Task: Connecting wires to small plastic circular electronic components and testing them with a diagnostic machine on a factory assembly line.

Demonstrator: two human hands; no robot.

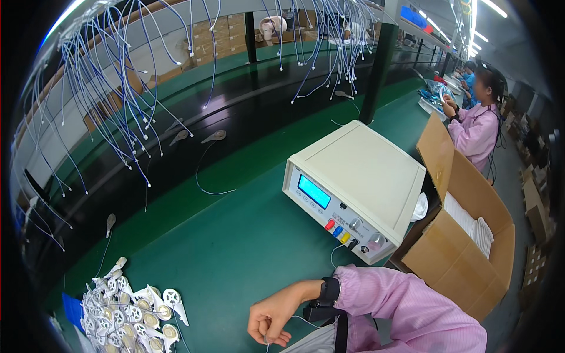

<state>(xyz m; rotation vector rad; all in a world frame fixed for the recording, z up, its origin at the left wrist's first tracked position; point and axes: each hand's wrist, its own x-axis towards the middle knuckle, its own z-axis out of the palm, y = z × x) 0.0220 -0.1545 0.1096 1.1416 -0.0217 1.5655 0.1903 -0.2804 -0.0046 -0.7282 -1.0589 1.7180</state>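
Note:
My right hand (272,316) comes in from the lower right in a pink sleeve, with a black band around the wrist. Its fingers are curled and pinched together above the near edge of the bench, and a thin wire (268,347) shows just below the fingertips. My left hand is out of the picture. To the left of my right hand lies a heap of white plastic parts (126,315) with round spoked discs and thin grey leads. Beyond the hand stands a cream bench instrument (359,170) with a lit blue display and coloured terminals.
An open cardboard box (465,253) holding white pieces stands right of the instrument. Blue and white cables (120,88) hang from an overhead rail. Behind the green bench (235,235), a dark conveyor belt (247,88) carries several single parts. A co-worker in pink (477,126) works farther right.

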